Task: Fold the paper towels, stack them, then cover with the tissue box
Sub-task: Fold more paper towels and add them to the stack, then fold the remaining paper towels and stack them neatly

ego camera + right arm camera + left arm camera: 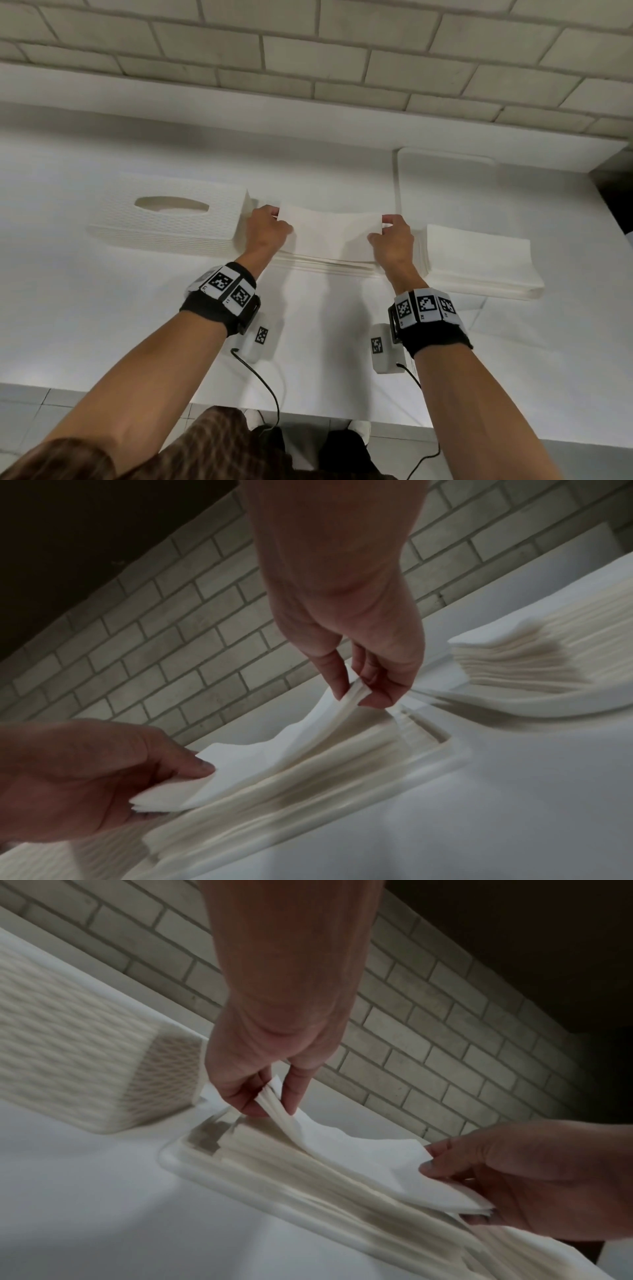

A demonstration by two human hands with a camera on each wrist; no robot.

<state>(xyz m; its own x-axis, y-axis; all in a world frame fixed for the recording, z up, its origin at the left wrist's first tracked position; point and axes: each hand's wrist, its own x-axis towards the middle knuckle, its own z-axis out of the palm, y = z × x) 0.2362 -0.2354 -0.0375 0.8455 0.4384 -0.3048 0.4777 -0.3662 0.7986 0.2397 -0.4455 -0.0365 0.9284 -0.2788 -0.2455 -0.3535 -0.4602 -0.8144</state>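
Note:
A white paper towel [330, 234] is stretched between both hands above a low stack of folded towels [325, 265] lying in a shallow white tray [192, 1172]. My left hand [270, 222] pinches the towel's left end [274, 1102] between thumb and fingers. My right hand [390, 229] pinches its right end [352, 693] the same way. The towel [363, 1153] sags a little in the middle. A white textured tissue box cover [164, 222], with an oval slot on top, sits just left of the stack.
A taller pile of unfolded towels [476, 263] lies to the right of the tray. A flat white lid or board [445, 185] rests behind it near the brick wall [308, 51]. The counter's front edge [137, 394] runs below my wrists.

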